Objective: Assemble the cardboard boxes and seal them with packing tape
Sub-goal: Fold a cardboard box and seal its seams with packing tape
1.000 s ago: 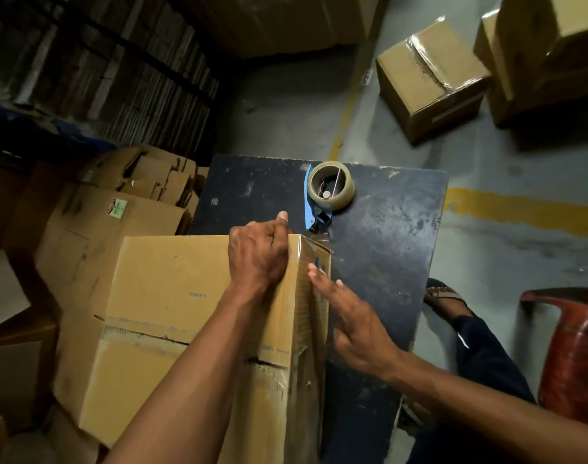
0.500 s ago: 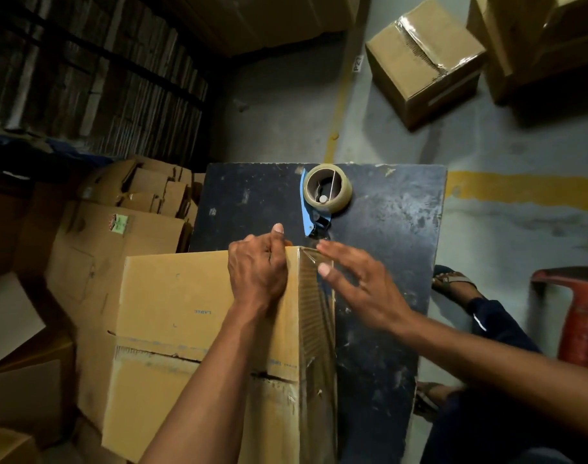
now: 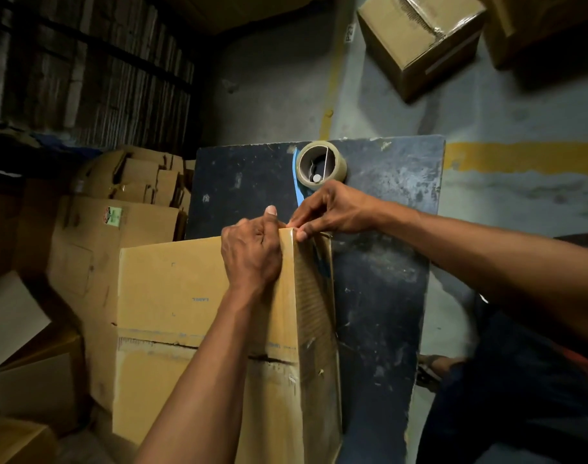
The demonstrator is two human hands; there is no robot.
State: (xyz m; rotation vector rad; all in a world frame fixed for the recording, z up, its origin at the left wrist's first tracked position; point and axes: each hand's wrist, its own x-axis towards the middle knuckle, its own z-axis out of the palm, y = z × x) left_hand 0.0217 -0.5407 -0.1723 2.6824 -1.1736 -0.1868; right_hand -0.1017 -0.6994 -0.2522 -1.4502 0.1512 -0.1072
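A tall brown cardboard box [image 3: 172, 296] stands on a dark table [image 3: 386, 262], its taped corner edge facing me. My left hand [image 3: 251, 252] grips the box's top far corner, fingers curled over the edge and thumb up. My right hand [image 3: 329, 211] pinches the clear tape at that same top corner, fingertips touching the left hand. A roll of packing tape on a blue dispenser [image 3: 319, 165] lies on the table just beyond both hands.
Flattened and folded cartons [image 3: 132, 182] are heaped left of the table. A sealed box [image 3: 416, 38] sits on the concrete floor at upper right beside a yellow floor line [image 3: 520, 159]. A sandalled foot [image 3: 433, 366] shows by the table's right edge.
My right hand has moved from the box's right side up to the top corner and now pinches the tape there. My left hand stayed on the corner. The view tilted closer.
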